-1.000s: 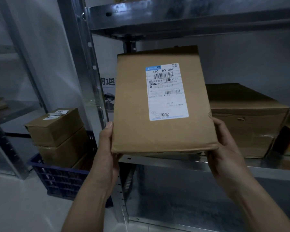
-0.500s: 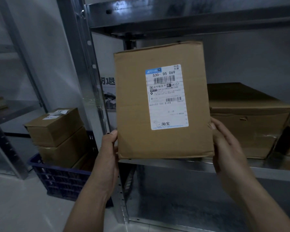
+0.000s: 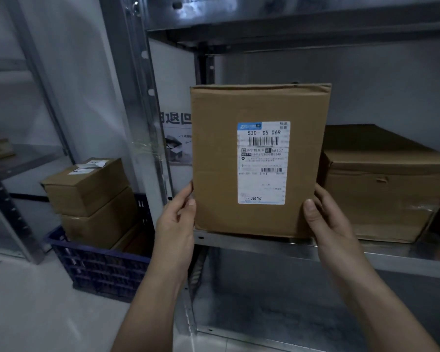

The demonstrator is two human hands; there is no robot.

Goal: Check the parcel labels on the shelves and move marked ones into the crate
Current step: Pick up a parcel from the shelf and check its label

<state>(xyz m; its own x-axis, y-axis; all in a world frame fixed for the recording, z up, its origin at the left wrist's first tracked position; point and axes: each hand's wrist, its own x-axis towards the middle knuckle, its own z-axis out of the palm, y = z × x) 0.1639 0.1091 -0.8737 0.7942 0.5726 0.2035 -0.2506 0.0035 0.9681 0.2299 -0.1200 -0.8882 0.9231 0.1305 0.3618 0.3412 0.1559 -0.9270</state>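
Left hand (image 3: pixel 177 222) and right hand (image 3: pixel 325 222) at lower centre of frame, fingers (image 3: pixel 313 212) curled round the bottom corners of a flat cardboard parcel (image 3: pixel 219 161). Parcel held upright at centre frame, its lower edge level with the front lip of the metal shelf (image 3: pixel 264 247); whether it touches, cannot tell. White label (image 3: pixel 263 162) faces the camera, reads "530- D5 069". Lower left: blue crate (image 3: pixel 99 270) on the floor, two stacked boxes (image 3: pixel 87 186) inside. Right, further back on the shelf: larger brown box (image 3: pixel 381 189). Printed poster (image 3: pixel 175 138) behind the parcel's left edge.
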